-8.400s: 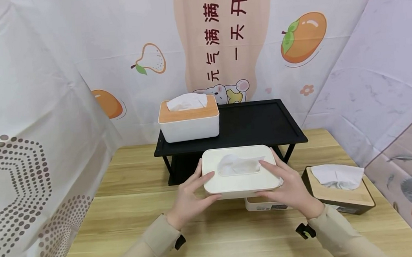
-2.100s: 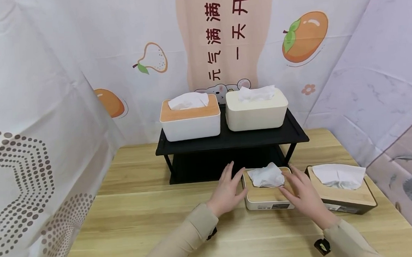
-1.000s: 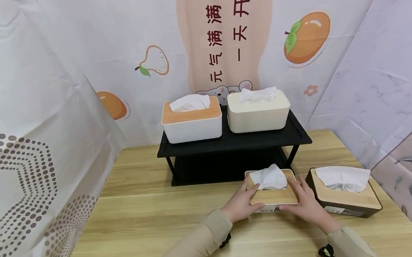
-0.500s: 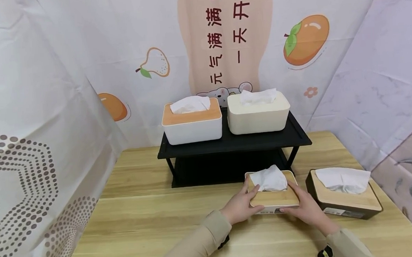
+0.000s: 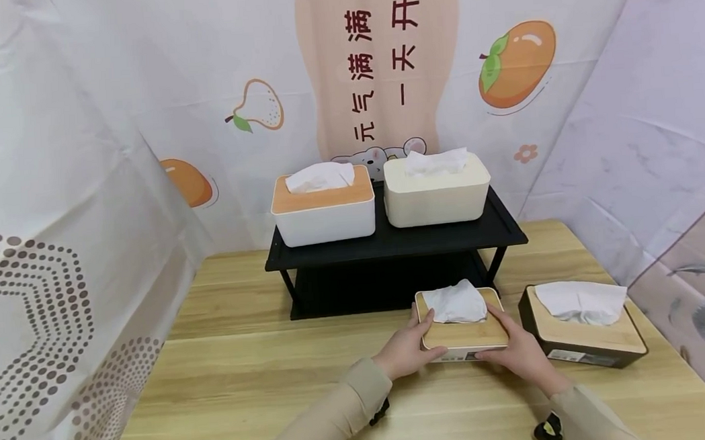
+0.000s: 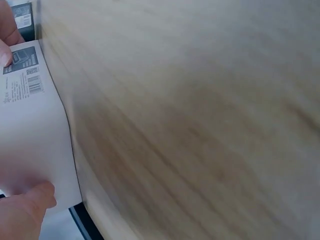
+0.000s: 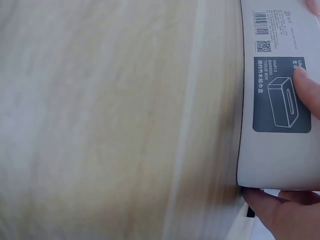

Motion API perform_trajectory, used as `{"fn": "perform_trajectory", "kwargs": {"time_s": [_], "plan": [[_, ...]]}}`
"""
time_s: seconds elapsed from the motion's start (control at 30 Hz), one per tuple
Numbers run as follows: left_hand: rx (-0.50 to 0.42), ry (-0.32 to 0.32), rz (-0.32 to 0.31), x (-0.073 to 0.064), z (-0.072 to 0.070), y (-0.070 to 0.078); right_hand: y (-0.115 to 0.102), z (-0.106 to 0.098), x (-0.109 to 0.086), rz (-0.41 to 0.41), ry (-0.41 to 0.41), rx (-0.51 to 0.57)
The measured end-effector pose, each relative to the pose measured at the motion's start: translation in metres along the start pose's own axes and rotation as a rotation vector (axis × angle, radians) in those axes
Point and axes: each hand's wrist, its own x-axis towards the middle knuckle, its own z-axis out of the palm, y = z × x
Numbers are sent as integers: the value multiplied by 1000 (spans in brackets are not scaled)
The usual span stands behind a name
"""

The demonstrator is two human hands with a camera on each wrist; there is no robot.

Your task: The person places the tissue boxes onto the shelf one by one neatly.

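Observation:
On the table, in front of the black rack, sits a white tissue box (image 5: pixel 465 337) with a bamboo lid and a tissue sticking out. My left hand (image 5: pixel 405 349) grips its left end and near corner. The right hand (image 5: pixel 521 352) grips the opposite end, thumb on the near side. In the left wrist view, left-hand fingers (image 6: pixel 35 200) press the white side of the box (image 6: pixel 45 125). The right wrist view has the right thumb (image 7: pixel 307 92) over a dark printed label, with other fingers at the box's end. The far-side fingertips are partly hidden.
A two-level black rack (image 5: pixel 390 248) stands behind. Its top bears a white tissue box with a wooden lid (image 5: pixel 327 223) and a cream tissue box (image 5: pixel 438 204). Close to my right hand lies a dark tissue box (image 5: pixel 587 340) with a bamboo lid. Cloth hangs behind and at both sides.
The cream box, held by both hands 8.4 seconds ago, now stands on the rack's top. Both hands then came to the white box and took hold. Over the last second they barely moved.

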Motion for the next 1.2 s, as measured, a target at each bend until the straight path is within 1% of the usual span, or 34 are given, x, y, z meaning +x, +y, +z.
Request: {"fn": "perform_trajectory", "kwargs": {"time_s": [0.13, 0.33, 0.47, 0.67, 0.8, 0.93, 1.1, 1.2], "plan": [[-22, 19, -4, 0, 2, -1, -2, 0, 0, 36, -14, 7], [-51, 50, -7, -2, 4, -2, -5, 0, 0, 61, -18, 6], [-50, 69, -1, -5, -1, 1, -10, -1, 1, 61, -4, 13], [-70, 112, 12, -9, -11, 1, -18, 1, 4, 31, 40, 32], [-97, 146, 6, -15, -15, -1, -26, 5, 5, 8, 58, 57], [-118, 182, -12, -24, -19, -3, -34, 11, 7, -8, 51, 93], [-106, 196, -48, -33, -23, -10, -45, 20, 9, 24, 10, 139], [-106, 209, -72, -39, -26, -18, -54, 25, 11, 38, -15, 160]]}}
